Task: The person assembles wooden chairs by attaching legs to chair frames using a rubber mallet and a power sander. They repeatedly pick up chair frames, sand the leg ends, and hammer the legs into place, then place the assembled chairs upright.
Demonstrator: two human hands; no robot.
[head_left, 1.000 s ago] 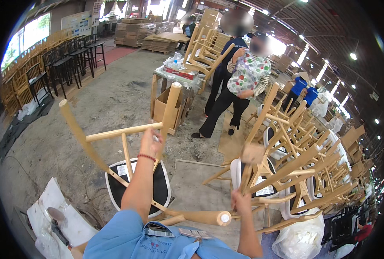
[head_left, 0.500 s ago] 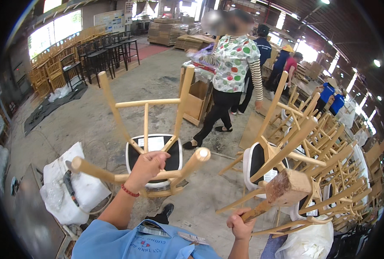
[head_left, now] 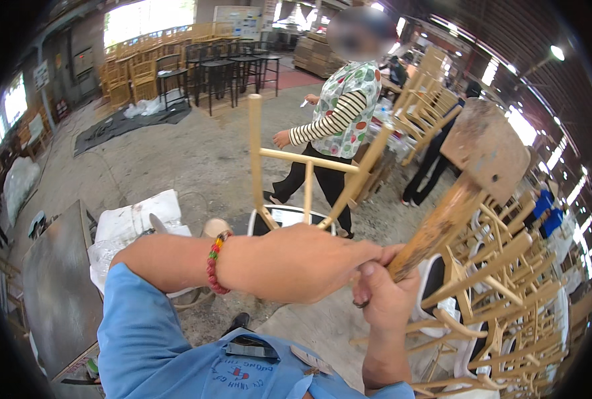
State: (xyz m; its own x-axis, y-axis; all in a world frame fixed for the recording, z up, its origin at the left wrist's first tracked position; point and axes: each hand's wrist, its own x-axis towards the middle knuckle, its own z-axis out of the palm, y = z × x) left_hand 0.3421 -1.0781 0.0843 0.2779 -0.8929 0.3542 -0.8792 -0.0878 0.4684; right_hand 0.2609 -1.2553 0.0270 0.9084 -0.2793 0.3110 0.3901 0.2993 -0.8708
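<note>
In my right hand (head_left: 389, 286) is a wooden mallet (head_left: 436, 226), its big worn block head raised at the right. My left hand (head_left: 302, 263), a beaded bracelet on its wrist, reaches across my front. Its fingers are closed and meet my right hand at the lower end of the handle; what they pinch, if anything, is hidden. Behind my left forearm stands an upside-down wooden chair (head_left: 306, 159), legs upward, its dark seat underside partly showing. A round leg end (head_left: 217, 228) shows just above the bracelet. My arm covers the chair's near part.
Many upturned chairs (head_left: 509, 292) crowd the right side. A person in a dotted vest (head_left: 356, 100) walks just beyond the chair. At the left are a dark-topped table (head_left: 63, 286) and a white padded sheet (head_left: 136, 219). Dark stools (head_left: 216, 73) stand far back.
My left hand has left the chair and come across to my right hand. The mallet has risen, and my view has turned left. The person in the dotted vest has turned and now faces left.
</note>
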